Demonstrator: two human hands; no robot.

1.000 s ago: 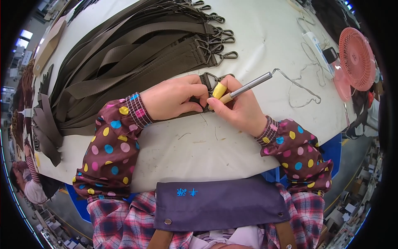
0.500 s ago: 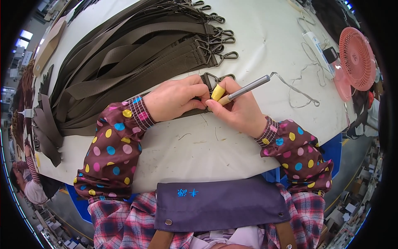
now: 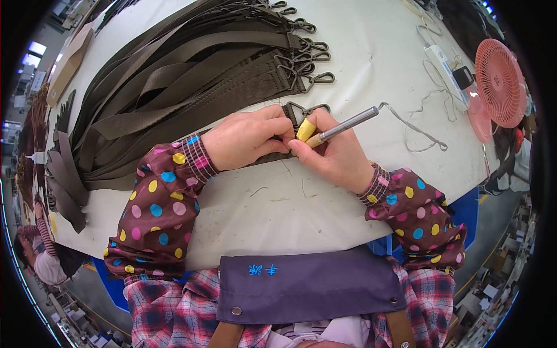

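Observation:
My left hand is closed, its thumb and fingers pinching the end of a dark olive webbing strap below a black metal snap hook. Right beside it, my right hand is closed around a slim tool with a metal barrel. The tool has a pale wood-coloured part near the fingers, and a bent grey wire extends from its far end. Yellow wrapping covers a fingertip of that hand. Thumb and fingers of both hands meet at the strap, hiding what lies between them.
A large pile of dark straps with snap hooks covers the table's left and far side. At the right stand a pink fan, a white power strip and loose cables. Thread scraps lie nearby. Another person is at far left.

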